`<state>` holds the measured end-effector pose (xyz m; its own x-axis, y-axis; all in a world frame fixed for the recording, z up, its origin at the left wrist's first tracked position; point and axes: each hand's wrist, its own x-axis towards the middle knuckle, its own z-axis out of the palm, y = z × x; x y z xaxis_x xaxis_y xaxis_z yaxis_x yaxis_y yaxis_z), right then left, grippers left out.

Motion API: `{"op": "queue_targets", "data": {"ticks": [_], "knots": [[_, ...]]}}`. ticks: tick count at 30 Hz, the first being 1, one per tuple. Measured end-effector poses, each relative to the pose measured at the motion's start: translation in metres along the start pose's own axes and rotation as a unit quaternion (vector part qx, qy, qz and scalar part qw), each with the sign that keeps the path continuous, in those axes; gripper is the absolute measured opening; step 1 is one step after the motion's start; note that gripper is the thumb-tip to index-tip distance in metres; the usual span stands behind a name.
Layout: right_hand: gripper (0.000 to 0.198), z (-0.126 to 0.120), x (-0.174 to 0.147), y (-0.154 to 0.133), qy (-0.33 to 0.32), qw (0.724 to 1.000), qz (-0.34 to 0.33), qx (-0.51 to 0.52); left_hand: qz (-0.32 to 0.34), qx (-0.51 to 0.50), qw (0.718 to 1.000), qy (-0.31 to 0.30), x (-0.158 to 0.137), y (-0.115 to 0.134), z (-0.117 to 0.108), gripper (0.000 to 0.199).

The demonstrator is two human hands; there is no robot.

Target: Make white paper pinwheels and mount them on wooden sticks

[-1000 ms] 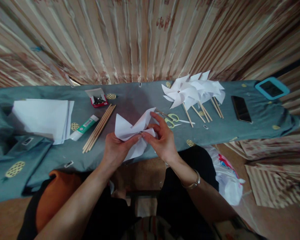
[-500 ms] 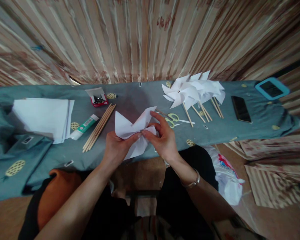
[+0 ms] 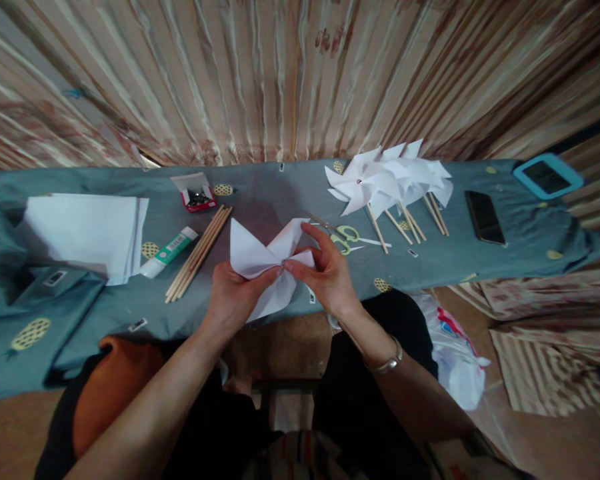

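Observation:
Between my two hands is a white paper pinwheel [image 3: 253, 250], its points folded in toward the centre. My left hand [image 3: 233, 293] grips its left side, the thumb pressed near the middle. With thumb and fingers, my right hand [image 3: 327, 273] pinches the right side, the thumb meeting the left one at the centre. Fingers under the paper are hidden. Just beyond my right hand lie scissors [image 3: 347, 233] with light green handles. To the left of my left hand rest several wooden sticks [image 3: 200, 257].
Finished pinwheels on sticks [image 3: 370, 180] lie at the back right, near a black phone [image 3: 485, 217] and a blue-framed device [image 3: 549, 176]. On the left are a paper stack [image 3: 85, 233], a glue tube [image 3: 169, 252] and a red box of small metal pieces [image 3: 198, 193]. A curtain [image 3: 260, 80] hangs behind.
The folded points at the pinwheel's centre have drawn slightly closer under my thumbs, and the upper right point has dipped a little. Both hands keep their hold.

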<state>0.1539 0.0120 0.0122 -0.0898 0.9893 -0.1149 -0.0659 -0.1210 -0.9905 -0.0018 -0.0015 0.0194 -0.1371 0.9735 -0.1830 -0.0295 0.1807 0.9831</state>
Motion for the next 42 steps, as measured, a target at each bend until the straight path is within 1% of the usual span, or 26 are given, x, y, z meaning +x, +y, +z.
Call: {"op": "queue_targets", "data": {"ticks": [7, 9, 11, 13, 15, 16, 20, 23, 26, 29, 30, 31, 32, 33, 34, 35, 36, 39, 41, 42], "knots": [[0.085, 0.001, 0.000, 0.002, 0.005, 0.999, 0.019, 0.031, 0.000, 0.006, 1.000, -0.017, -0.002, -0.001, -0.001, 0.033], [0.082, 0.002, 0.000, 0.003, 0.008, 0.999, 0.022, 0.030, -0.004, 0.006, 1.000, -0.018, -0.002, -0.002, -0.001, 0.034], [0.072, 0.002, 0.001, 0.005, 0.012, 0.999, 0.017, 0.029, -0.004, 0.008, 1.000, -0.017, -0.001, -0.002, -0.001, 0.035], [0.054, 0.001, 0.003, 0.006, 0.011, 1.000, 0.008, 0.026, 0.003, 0.014, 1.000, -0.015, 0.000, -0.003, -0.002, 0.035], [0.037, 0.000, 0.004, 0.007, -0.002, 1.000, 0.012, 0.023, 0.012, 0.022, 1.000, -0.019, 0.001, -0.005, -0.004, 0.034], [0.032, -0.001, 0.004, 0.007, -0.013, 0.999, 0.020, 0.024, 0.015, 0.026, 0.999, -0.024, 0.001, -0.006, -0.005, 0.034], [0.025, -0.002, 0.002, 0.003, -0.045, 0.997, 0.046, 0.048, 0.007, 0.031, 0.999, -0.040, -0.001, -0.008, -0.006, 0.038], [0.022, -0.002, 0.000, 0.000, -0.052, 0.996, 0.046, 0.061, -0.018, 0.015, 0.999, -0.043, -0.005, -0.005, -0.005, 0.041], [0.022, -0.004, 0.000, 0.000, -0.049, 0.997, 0.033, 0.057, -0.022, -0.008, 0.997, -0.069, -0.008, 0.000, -0.007, 0.044], [0.026, -0.009, 0.002, 0.002, -0.029, 0.999, 0.011, 0.036, 0.014, -0.014, 0.996, -0.091, -0.003, 0.004, -0.020, 0.050], [0.026, -0.011, 0.003, 0.003, -0.020, 0.999, 0.003, 0.026, 0.045, -0.002, 0.996, -0.076, 0.001, 0.005, -0.028, 0.052], [0.026, -0.013, 0.003, 0.004, -0.012, 1.000, -0.007, 0.013, 0.081, 0.021, 0.996, -0.043, 0.006, 0.005, -0.037, 0.054], [0.025, -0.015, 0.003, 0.005, -0.008, 1.000, -0.017, -0.001, 0.111, 0.078, 0.991, -0.012, 0.012, 0.005, -0.046, 0.052], [0.024, -0.016, 0.002, 0.006, -0.007, 0.999, -0.029, -0.015, 0.144, 0.164, 0.976, 0.018, 0.018, 0.004, -0.055, 0.048], [0.022, -0.016, 0.001, 0.007, -0.008, 0.999, -0.040, -0.028, 0.174, 0.268, 0.947, 0.035, 0.024, 0.003, -0.064, 0.041], [0.021, -0.016, -0.001, 0.008, -0.013, 0.998, -0.050, -0.040, 0.199, 0.356, 0.911, 0.055, 0.030, 0.001, -0.070, 0.033], [0.019, -0.016, -0.003, 0.008, -0.019, 0.997, -0.058, -0.049, 0.215, 0.420, 0.879, 0.062, 0.035, -0.001, -0.076, 0.029], [0.016, -0.015, -0.008, 0.007, -0.034, 0.995, -0.070, -0.068, 0.232, 0.552, 0.800, 0.042, 0.045, -0.007, -0.082, 0.029], [0.016, -0.015, -0.010, 0.006, -0.038, 0.994, -0.075, -0.075, 0.230, 0.604, 0.763, 0.033, 0.048, -0.009, -0.082, 0.028], [0.015, -0.015, -0.010, 0.005, -0.038, 0.993, -0.078, -0.077, 0.228, 0.619, 0.751, 0.033, 0.050, -0.010, -0.081, 0.027]]}}
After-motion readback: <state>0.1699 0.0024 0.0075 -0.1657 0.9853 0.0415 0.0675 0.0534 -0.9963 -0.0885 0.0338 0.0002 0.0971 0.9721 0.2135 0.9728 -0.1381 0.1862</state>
